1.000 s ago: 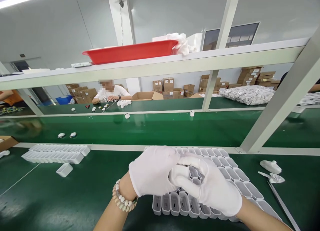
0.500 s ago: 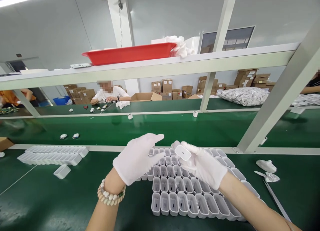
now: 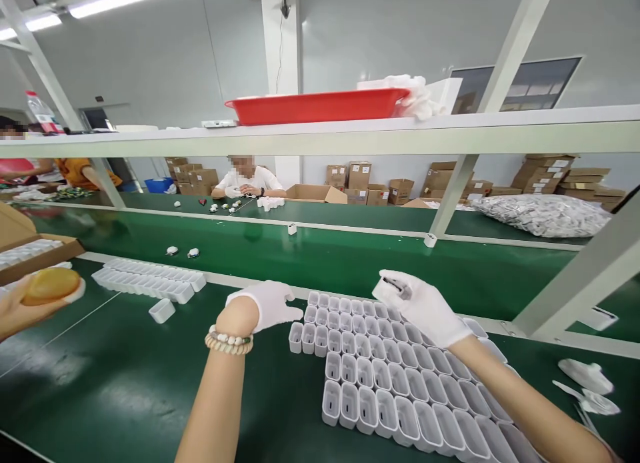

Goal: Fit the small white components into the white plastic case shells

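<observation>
My right hand (image 3: 425, 309), in a white glove, is closed around a small white plastic charger housing (image 3: 384, 291). A dark grey part shows on the held housing between the fingers; I cannot make out what it is. Below that hand, open-topped white housings (image 3: 367, 409) stand in close rows on the green table, several with a dark slot in the bottom. My left hand (image 3: 267, 306), also gloved, is open and holds nothing, thumb and fingers apart, just left of the back rows. A bead bracelet (image 3: 230, 341) circles the left wrist.
More white housings (image 3: 150, 281) lie in rows at left, beside one loose housing (image 3: 162, 311). A co-worker's hand (image 3: 20, 309) with a yellow oval thing reaches in at far left. A green belt (image 3: 330, 256) runs behind. Overhead, a shelf carries a red tray (image 3: 320, 108). A slanted post (image 3: 565, 296) stands right.
The view has turned left, bringing a co-worker's hand and an open carton into sight. My left hand has drawn away from the rows to their left side. My right hand has turned the housing.
</observation>
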The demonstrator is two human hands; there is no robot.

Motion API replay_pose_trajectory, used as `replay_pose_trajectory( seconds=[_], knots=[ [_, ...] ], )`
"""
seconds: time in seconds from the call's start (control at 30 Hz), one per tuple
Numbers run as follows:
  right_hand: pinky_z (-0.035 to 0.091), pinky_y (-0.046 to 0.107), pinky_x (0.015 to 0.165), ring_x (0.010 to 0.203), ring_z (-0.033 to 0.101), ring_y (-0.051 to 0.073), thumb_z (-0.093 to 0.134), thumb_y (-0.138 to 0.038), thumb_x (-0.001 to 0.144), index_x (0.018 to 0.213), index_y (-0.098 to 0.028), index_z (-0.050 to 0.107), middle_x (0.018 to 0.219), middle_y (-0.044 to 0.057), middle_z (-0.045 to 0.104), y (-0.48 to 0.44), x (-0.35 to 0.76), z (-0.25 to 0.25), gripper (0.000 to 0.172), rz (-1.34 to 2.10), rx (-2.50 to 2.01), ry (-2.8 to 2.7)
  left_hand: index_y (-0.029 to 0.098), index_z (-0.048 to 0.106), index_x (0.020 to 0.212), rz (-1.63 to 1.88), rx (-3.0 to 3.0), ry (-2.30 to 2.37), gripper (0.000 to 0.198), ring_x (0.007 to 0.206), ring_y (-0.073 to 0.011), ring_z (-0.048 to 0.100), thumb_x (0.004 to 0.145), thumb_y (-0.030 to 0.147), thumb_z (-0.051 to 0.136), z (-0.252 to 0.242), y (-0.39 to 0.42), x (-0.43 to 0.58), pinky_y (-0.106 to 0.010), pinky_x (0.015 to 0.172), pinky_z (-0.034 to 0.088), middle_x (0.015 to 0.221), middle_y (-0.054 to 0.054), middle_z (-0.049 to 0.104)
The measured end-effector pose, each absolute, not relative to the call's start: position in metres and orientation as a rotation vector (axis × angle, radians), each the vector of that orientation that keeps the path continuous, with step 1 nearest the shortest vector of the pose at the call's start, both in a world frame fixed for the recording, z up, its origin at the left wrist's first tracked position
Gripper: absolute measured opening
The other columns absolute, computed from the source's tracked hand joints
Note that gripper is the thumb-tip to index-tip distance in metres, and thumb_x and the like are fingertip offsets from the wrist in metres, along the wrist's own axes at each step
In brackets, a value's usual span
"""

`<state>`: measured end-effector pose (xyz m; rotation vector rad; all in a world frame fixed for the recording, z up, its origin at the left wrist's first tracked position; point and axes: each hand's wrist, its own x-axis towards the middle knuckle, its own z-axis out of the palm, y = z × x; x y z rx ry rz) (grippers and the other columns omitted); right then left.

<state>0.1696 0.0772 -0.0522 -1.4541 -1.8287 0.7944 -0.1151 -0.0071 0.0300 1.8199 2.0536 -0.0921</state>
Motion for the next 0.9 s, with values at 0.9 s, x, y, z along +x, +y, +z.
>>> replay_pose_trajectory(
  seconds=[0.9],
  knots=[
    [0.047, 0.032, 0.066, 0.059, 0.059, 0.017, 0.04, -0.033, 0.099, 0.074, -0.025, 0.071, 0.062, 0.0, 0.062, -0.037, 0.143, -0.031, 0.041, 0.636, -1.007, -2.665, 0.027, 0.063, 0.064, 0.568, 2.591, 1.685, 0.033, 0.055, -0.0172, 0.061, 0.09, 0.044, 0.051, 0.05, -0.09, -0.112, -0.03, 0.053, 0.048, 0.062, 0.003, 0.065]
  ],
)
